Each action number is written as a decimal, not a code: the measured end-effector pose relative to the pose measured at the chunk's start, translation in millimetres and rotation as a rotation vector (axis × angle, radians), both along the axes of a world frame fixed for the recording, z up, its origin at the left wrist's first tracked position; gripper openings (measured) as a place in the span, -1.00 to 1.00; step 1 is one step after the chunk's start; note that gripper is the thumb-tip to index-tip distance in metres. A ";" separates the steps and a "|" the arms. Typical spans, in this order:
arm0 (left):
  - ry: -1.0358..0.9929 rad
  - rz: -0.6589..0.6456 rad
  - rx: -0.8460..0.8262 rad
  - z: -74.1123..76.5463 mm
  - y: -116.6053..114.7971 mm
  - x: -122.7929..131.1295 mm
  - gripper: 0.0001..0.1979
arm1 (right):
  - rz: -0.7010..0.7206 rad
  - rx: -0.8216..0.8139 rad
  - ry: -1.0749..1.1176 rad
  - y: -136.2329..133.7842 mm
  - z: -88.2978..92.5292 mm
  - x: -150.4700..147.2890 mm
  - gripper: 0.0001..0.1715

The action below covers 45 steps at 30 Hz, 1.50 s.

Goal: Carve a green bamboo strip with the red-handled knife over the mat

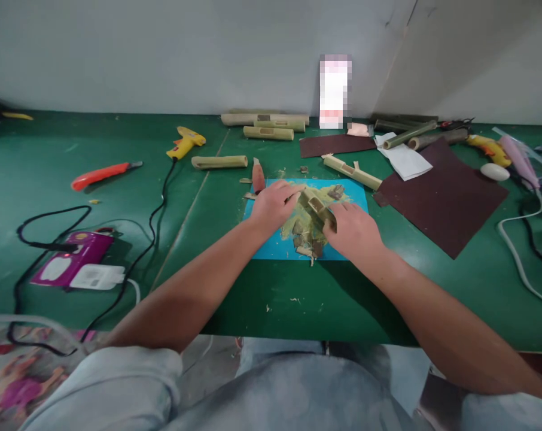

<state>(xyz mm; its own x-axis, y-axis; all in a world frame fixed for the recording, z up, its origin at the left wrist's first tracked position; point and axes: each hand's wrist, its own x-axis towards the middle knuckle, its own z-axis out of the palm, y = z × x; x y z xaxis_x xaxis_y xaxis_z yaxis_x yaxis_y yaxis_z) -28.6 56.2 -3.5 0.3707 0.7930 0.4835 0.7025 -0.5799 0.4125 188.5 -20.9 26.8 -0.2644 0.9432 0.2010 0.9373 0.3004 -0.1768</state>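
Both hands meet over a blue mat (358,191) on the green table. My right hand (352,227) is closed round the near end of a short green bamboo piece (316,208) with a cut slot. My left hand (273,200) rests at the piece's far end, fingers curled against it. Under the hands lies a heap of pale green shavings and brown chips (303,234). A knife with a red handle (257,175) lies just beyond my left hand.
Several bamboo tubes (265,119) lie at the back, one notched (352,172). Dark sandpaper sheets (445,200) spread to the right. Two yellow glue guns (184,143) (489,148), an orange cutter (101,175), a purple device (73,263) with black cables sit around.
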 end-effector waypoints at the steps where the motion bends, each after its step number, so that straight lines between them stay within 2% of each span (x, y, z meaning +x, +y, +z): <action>1: -0.002 -0.002 -0.012 -0.7 0.8 0.2 -0.67 | 0.007 0.018 -0.002 0.1 -0.3 0.1 -0.77; 4: 0.004 -0.009 -0.031 -1.2 1.3 2.7 -0.66 | 0.041 0.049 -0.006 1.7 -2.3 1.3 -0.78; 10: -0.053 -0.030 -0.044 -0.5 4.3 5.4 -0.72 | 0.063 -0.021 0.053 5.6 -5.0 3.6 -0.82; 15: 0.031 -0.155 -0.032 0.1 3.8 1.8 -0.70 | 0.046 -0.055 0.100 2.6 -5.1 1.1 -0.85; 19: 0.058 -0.048 -0.003 0.5 1.6 1.3 -0.69 | 0.025 -0.062 0.093 1.9 -5.9 0.8 -0.84; 24: 0.088 -0.203 -0.027 0.0 -0.5 7.0 -0.67 | 0.026 -0.076 0.088 2.7 -3.6 1.6 -0.82; 28: 0.047 -0.092 0.007 0.0 4.2 4.0 -0.69 | 0.013 -0.084 0.093 2.9 -2.5 1.2 -0.84; 32: 0.058 -0.182 0.029 -0.9 4.8 3.5 -0.68 | 0.028 -0.084 0.083 2.7 -1.7 0.8 -0.82; 36: 0.057 -0.124 0.004 -0.4 4.1 6.7 -0.69 | -0.007 -0.086 0.081 2.0 1.4 0.2 -0.84; 39: 0.060 -0.154 -0.035 -0.8 4.8 7.4 -0.70 | -0.012 -0.085 0.078 1.6 2.4 0.1 -0.83; 42: 0.039 -0.080 -0.023 -1.6 4.5 6.2 -0.70 | -0.027 -0.078 0.084 1.3 1.9 0.6 -0.84; 45: 0.060 -0.147 -0.026 -2.3 0.7 6.5 -0.68 | -0.037 -0.089 0.075 1.0 1.7 1.3 -0.84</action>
<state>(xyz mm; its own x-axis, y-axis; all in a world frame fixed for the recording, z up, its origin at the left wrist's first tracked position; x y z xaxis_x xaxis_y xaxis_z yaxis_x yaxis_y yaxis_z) -22.1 56.9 -5.9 0.5113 0.7400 0.4369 0.6347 -0.6680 0.3885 189.8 -19.9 28.5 -0.2168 0.9669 0.1343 0.9306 0.2462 -0.2708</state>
